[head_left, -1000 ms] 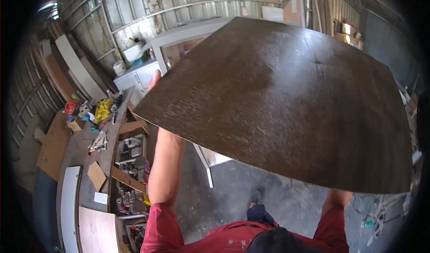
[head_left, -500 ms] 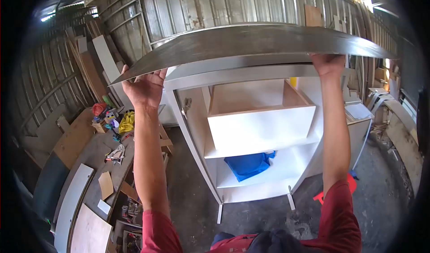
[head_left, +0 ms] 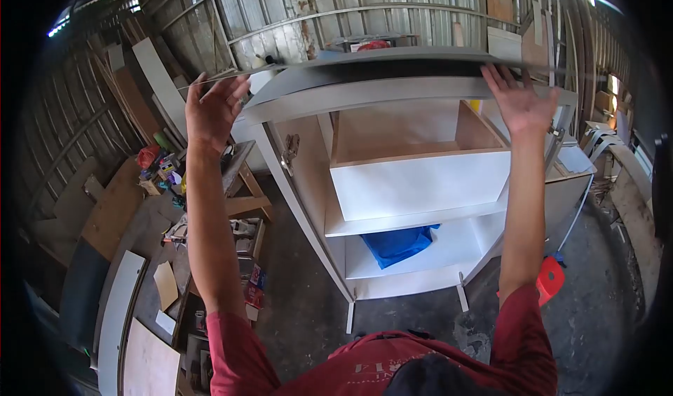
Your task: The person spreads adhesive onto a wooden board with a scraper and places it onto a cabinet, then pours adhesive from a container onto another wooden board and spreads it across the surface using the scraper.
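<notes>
A thin, dark metal-like sheet (head_left: 308,66), seen almost edge-on, lies across the top of a tall white cabinet (head_left: 427,187) and juts past both its sides. My left hand (head_left: 212,112) is raised at the sheet's left end, palm toward me, fingers apart and touching or very near its edge. At the right front edge, my right hand (head_left: 522,101) has its fingers spread and their tips against the sheet. Both hands look open, not wrapped around it. The cabinet holds a white-fronted drawer box (head_left: 420,188) above a shelf with a blue bag (head_left: 398,247).
A cluttered workbench (head_left: 151,238) runs along the left, with a white board (head_left: 120,312) on it. Behind the cabinet rises a corrugated metal wall (head_left: 392,7). A red plastic stool (head_left: 551,281) stands at right; long boards (head_left: 126,101) lean back left.
The sheet has dropped from a raised, tilted position to nearly level on the cabinet top. My hands have shifted outward, and their fingers have opened from their hold on it.
</notes>
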{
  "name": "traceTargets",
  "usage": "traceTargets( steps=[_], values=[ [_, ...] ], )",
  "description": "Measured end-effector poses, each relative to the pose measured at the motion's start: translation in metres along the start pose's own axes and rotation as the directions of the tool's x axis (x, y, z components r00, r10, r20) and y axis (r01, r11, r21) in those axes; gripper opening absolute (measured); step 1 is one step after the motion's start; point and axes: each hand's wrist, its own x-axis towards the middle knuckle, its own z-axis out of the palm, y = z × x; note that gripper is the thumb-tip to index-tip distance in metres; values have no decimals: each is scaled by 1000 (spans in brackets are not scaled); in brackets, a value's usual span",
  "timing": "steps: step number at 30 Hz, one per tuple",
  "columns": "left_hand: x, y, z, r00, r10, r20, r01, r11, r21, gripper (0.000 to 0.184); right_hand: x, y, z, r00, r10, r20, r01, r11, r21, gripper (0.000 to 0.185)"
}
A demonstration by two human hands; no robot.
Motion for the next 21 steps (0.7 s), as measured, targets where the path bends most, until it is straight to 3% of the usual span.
traceTargets(
  steps=[2, 3, 6, 7, 8, 10, 12, 13, 14, 15, 16, 17, 18, 20, 21],
  values=[
    [7, 9, -47, 958, -198, 209, 172, 975, 139, 70, -20, -5, -7, 999, 20, -48, -19, 1000, 11, 87],
    [-4, 7, -34, 982, -188, 7, 180, 951, 253, 73, -31, -6, -10, 995, 35, -98, -33, 999, 21, 83],
    [-37, 8, -50, 975, -204, -88, 223, 907, 359, 70, -68, -7, -17, 997, 27, -71, -29, 999, -22, 77],
    [-52, 1, -54, 969, -146, -200, 209, 915, 345, 63, -81, -6, -21, 996, 56, -74, -58, 998, -16, 77],
    [-75, -11, -57, 962, -140, -233, 218, 911, 350, 63, -96, -5, -26, 994, 40, -98, -46, 997, -60, 75],
    [-143, -46, -62, 921, 183, -344, -34, 917, 397, 59, -129, 13, -39, 981, -20, -194, -12, 986, -165, 74],
    [-233, -96, -73, 871, 236, -430, 2, 875, 484, 54, -170, 43, -75, 962, -70, -264, -25, 941, -338, 74],
    [-273, -134, -63, 825, 172, -538, 33, 936, 351, 55, -194, 66, -113, 965, -67, -252, -54, 893, -447, 74],
    [-306, -166, -42, 764, 80, -640, 169, 933, 319, 57, -224, 92, -145, 964, 16, -266, -172, 801, -574, 73],
    [-340, -197, -29, 774, -21, -633, 225, 944, 243, 53, -262, 118, -166, 931, 216, -293, -353, 737, -576, 72],
    [-370, -227, -11, 734, -186, -653, 291, 955, 56, 55, -303, 140, -172, 870, 436, -229, -487, 687, -539, 72],
    [-401, -262, -3, 726, -301, -618, 342, 938, -56, 56, -345, 162, -159, 831, 521, -193, -521, 608, -599, 74],
    [-425, -287, 12, 701, -396, -593, 364, 914, -180, 59, -381, 175, -146, 816, 578, -20, -390, 524, -757, 74],
    [-442, -290, 64, 830, -271, -487, 356, 930, 89, 50, -412, 192, -113, 626, 661, 414, 107, 453, -885, 77],
    [-449, -272, 72, 836, -401, -375, 367, 916, -162, 53, -420, 199, -100, 576, 663, 479, 230, 430, -873, 75]
  ],
)
